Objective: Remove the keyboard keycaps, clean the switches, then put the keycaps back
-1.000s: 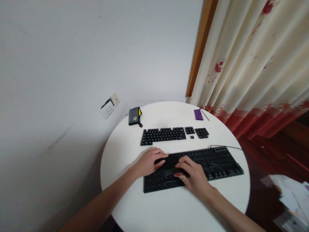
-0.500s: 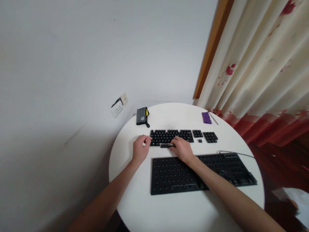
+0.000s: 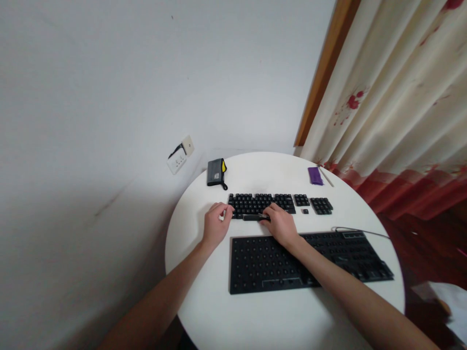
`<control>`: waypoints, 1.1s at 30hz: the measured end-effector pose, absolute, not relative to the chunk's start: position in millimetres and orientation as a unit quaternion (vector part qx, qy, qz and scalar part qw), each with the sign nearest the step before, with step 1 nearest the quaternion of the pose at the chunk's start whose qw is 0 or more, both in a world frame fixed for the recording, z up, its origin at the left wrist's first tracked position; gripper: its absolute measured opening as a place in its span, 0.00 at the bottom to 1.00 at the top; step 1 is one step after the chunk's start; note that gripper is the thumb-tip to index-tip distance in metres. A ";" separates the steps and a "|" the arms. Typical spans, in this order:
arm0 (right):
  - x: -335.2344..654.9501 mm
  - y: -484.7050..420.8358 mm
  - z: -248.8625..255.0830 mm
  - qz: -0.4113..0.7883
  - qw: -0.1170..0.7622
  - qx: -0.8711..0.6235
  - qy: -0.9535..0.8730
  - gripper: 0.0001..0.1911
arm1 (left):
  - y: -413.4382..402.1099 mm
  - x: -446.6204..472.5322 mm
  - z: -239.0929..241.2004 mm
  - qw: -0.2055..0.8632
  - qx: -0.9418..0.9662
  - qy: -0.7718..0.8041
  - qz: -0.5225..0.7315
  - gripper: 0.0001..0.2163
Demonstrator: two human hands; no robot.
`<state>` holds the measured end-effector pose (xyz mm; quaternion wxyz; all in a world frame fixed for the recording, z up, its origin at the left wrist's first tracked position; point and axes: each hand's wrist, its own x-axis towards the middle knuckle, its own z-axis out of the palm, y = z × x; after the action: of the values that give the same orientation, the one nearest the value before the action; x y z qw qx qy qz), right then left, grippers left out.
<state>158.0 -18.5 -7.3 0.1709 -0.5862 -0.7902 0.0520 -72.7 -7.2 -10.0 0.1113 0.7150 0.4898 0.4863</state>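
Note:
A black keyboard base with its keycaps taken off lies on the round white table. Behind it the loose keycaps are laid out in rows. My right hand rests at the front edge of those rows, fingers pinched on a long black spacebar keycap. My left hand sits curled at the left end of the rows, fingertips touching the keycaps. Two smaller keycap groups and a single keycap lie to the right.
A grey pouch with a yellow tab lies at the table's back left. A purple item and a thin stick sit at the back right. The keyboard's cable trails right. A wall socket and curtain flank the table.
Both hands left the keyboard base and moved back to the laid-out keycaps. My right hand carried the long spacebar keycap there and now holds it at the rows' front edge.

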 end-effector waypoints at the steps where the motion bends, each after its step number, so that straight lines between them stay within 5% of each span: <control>1: 159.0 -18.9 -7.7 0.051 0.168 -0.588 -0.790 0.07 | -7.3 -72.3 -10.0 0.112 0.716 0.489 0.486 0.10; 15: 154.4 -15.1 -5.6 0.062 0.157 -0.598 -0.783 0.04 | -5.9 -70.8 -12.6 0.111 0.721 0.488 0.479 0.10; 20: 172.5 -18.0 4.4 0.095 0.297 -0.591 -0.744 0.06 | -8.0 -70.0 -9.9 0.107 0.721 0.479 0.490 0.11; 26: 224.1 -44.0 34.8 0.207 0.504 -0.576 -0.609 0.22 | -10.5 -65.5 -9.1 0.134 0.743 0.443 0.484 0.10; 33: 251.9 -121.7 41.3 0.257 0.486 -0.603 -0.578 0.24 | -16.3 -54.9 -10.0 0.171 0.798 0.389 0.427 0.09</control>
<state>251.9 -121.7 41.3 0.4861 -0.6030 -0.5779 0.2572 -54.9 -16.3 -10.0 0.1706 0.7984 0.3886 0.4271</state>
